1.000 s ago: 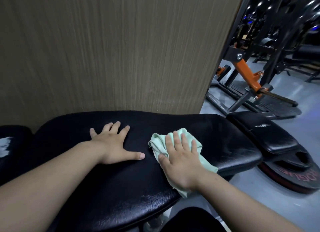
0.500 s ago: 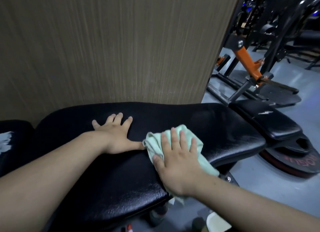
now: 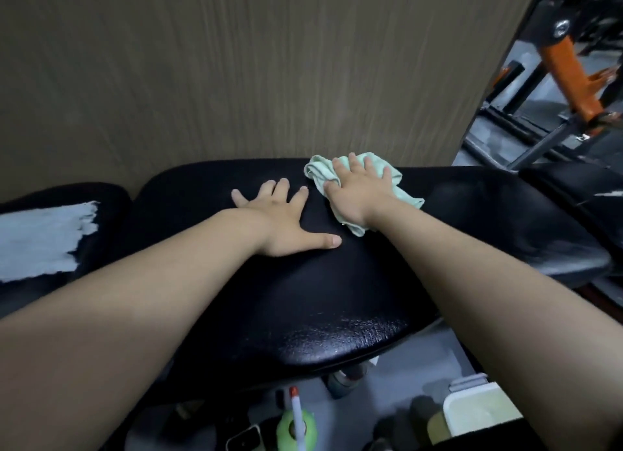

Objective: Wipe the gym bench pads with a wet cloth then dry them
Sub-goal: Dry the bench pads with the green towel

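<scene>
**Item 1. Bench pad** [image 3: 303, 299]: black, padded, with a crackled skin, running left to right in front of you. Its far edge lies against a wood-grain panel [image 3: 236, 63]. The near edge shows a speckled gleam, which could be damp or only light.

**Item 2. Cloth** [image 3: 318, 169]: pale green and bunched, at the far edge of the pad, a little right of its middle. One tail trails back toward the near edge beside your wrist. You cannot tell whether it is wet or dry.

**Item 3. Your right hand** [image 3: 359, 194]: flat on top of the cloth, fingers spread, palm pressing it onto the pad. Nothing is pinched.

**Item 4. Your left hand** [image 3: 283, 221]: bare on the pad, just left of the cloth. The fingers are fanned and the thumb is thrown out toward the right hand, apparently as a brace.

**Item 5. Neighbouring pad** [image 3: 40, 238]: off the left end, black with a torn pale patch. A further pad [image 3: 569, 194] lies off the right end.

**Item 6. Floor below the near edge:** a green spray bottle [image 3: 296, 428] and a white tub [image 3: 478, 413].

**Step in hand, as judged:** a wiping pass on the main pad, with the cloth at the far reach of a stroke. No second cloth is in view, so drying looks not yet begun.

**Next move calls for:**
- Draw the cloth back toward the near edge under even palm pressure.
- Work the strokes toward the right end.
- Lift your left hand clear so the patch beneath it is covered too.
- The two end pads look to be awaiting their turn.
</scene>
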